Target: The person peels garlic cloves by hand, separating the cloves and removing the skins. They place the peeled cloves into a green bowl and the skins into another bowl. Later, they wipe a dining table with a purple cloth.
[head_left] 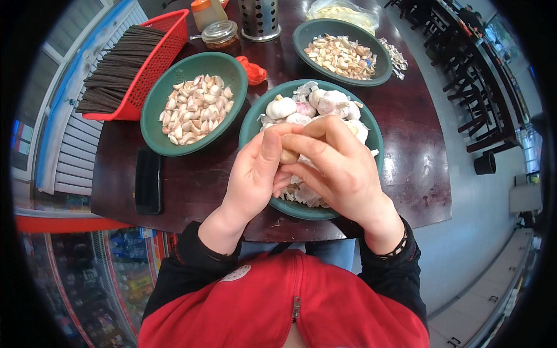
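Note:
Both of my hands meet above the near part of a green bowl (pixel 377 130) of whole garlic bulbs (pixel 333 103). Between the fingers of my left hand (pixel 250 171) and my right hand (pixel 342 165) is a garlic clove (pixel 288 156), partly covered by the fingertips. Loose papery skins (pixel 306 196) lie in the bowl beneath my hands. To the left, a second green bowl (pixel 152 129) is filled with separated cloves (pixel 197 109). A third green bowl (pixel 342 81) at the far right contains more cloves and skins (pixel 341 56).
A red basket (pixel 172 46) of dark sticks (pixel 119 69) stands far left. Behind the bowls are a lidded jar (pixel 220 36), a perforated metal holder (pixel 259 20) and a plastic bag (pixel 342 14). A black phone (pixel 148 181) lies near the dark table's (pixel 197 185) left edge.

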Demonstrator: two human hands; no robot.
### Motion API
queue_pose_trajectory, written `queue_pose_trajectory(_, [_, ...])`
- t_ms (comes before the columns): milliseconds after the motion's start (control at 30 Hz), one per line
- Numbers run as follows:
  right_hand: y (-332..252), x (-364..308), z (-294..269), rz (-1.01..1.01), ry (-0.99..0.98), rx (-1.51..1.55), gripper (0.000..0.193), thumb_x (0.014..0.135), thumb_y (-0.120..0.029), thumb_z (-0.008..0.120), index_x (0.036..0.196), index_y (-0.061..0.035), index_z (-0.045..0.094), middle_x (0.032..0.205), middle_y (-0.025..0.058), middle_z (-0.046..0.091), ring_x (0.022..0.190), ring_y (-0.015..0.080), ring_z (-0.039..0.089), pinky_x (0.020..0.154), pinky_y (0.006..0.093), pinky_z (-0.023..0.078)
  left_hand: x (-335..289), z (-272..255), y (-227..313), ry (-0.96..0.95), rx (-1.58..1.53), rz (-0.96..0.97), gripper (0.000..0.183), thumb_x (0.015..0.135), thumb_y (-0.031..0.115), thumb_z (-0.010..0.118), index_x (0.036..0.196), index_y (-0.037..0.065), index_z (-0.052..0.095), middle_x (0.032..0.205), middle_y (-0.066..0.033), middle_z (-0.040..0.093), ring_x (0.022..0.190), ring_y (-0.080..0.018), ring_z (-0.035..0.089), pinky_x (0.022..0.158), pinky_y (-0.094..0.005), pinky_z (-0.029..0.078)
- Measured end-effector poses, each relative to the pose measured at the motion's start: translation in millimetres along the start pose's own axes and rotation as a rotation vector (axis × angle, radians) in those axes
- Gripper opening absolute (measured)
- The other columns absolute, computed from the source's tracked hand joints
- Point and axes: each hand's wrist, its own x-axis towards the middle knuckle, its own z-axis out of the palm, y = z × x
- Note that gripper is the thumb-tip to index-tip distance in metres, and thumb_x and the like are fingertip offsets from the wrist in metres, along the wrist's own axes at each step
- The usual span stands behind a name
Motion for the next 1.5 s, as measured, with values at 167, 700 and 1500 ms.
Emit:
queue_pose_trajectory(167, [4, -5, -4, 0.087, 0.117, 0.241, 0.033, 0.075, -0.007, 0.074, 0.106, -0.0026, 0.064, 0.089, 0.0062, 0.056, 0.072, 0.0145, 0.054, 0.059, 0.0254, 0.045, -4, 5, -2, -0.096, -0.073, 0.134, 0.051, 0.1, 0.033, 0.043, 0.137, -0.002, 0.038, 0.107, -0.0068, 0.059, 0.092, -0.0109, 0.059, 0.079, -0.0233, 0.05])
queue_pose_trajectory(700, [1, -6, -7, 0.071, 0.196, 0.355, 0.026, 0.071, 0.001, 0.075, 0.096, -0.0047, 0.069, 0.089, 0.0057, 0.058, 0.074, 0.0127, 0.054, 0.056, 0.0234, 0.044, 1, -9, -9, -0.083, -0.051, 0.44, 0.037, 0.078, -0.003, 0.071, 0.113, -0.004, 0.059, 0.12, -0.0104, 0.049, 0.107, -0.0178, 0.054, 0.089, -0.0289, 0.049])
queue_pose_trajectory(1500, [8, -6, -11, 0.103, 0.09, 0.266, 0.014, 0.077, 0.002, 0.069, 0.084, 0.0003, 0.058, 0.086, 0.0084, 0.055, 0.075, 0.0153, 0.055, 0.064, 0.0243, 0.046, -2, -6, -4, 0.006, 0.254, 0.404, 0.031, 0.074, -0.003, 0.074, 0.104, -0.004, 0.065, 0.109, -0.0108, 0.058, 0.094, -0.0154, 0.059, 0.079, -0.0265, 0.052])
